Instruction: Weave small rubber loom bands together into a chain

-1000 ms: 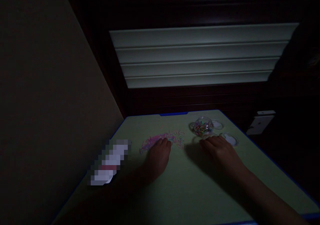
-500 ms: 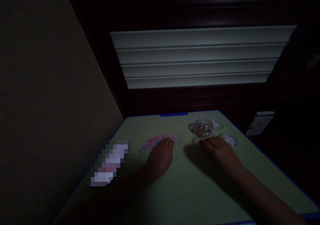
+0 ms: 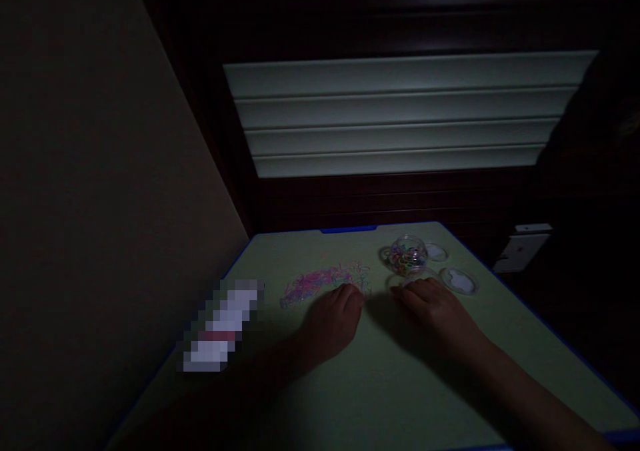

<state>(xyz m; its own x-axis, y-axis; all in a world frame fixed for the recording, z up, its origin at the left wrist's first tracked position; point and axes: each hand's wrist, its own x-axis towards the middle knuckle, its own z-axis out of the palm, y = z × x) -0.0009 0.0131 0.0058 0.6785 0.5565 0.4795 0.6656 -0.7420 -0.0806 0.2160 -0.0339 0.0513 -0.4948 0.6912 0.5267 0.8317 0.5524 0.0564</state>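
A loose pile of small pink and purple bands (image 3: 315, 281), which look like little elastic bands, is spread over the table top. My left hand (image 3: 337, 314) is at the pile's near right edge, its fingers curled together. To its right, my right hand (image 3: 433, 304) is closed, thumb and fingertips pinched just in front of a clear round jar (image 3: 407, 256) holding many-coloured bands. Dim light and the backs of my hands hide whatever is between the fingers. A clear rounded piece (image 3: 420, 275) lies partly behind my right hand.
Two clear round lids (image 3: 460, 281) (image 3: 436, 252) lie right of the jar. A blurred-out pale object (image 3: 220, 327) lies on the left of the blue-edged table (image 3: 400, 384). A wall and a dark wooden panel border it; a white box-like object (image 3: 523, 251) stands beyond the right edge.
My left hand has moved right and slightly nearer, off the middle of the pile. My right hand has shifted slightly left, uncovering more of the near lid.
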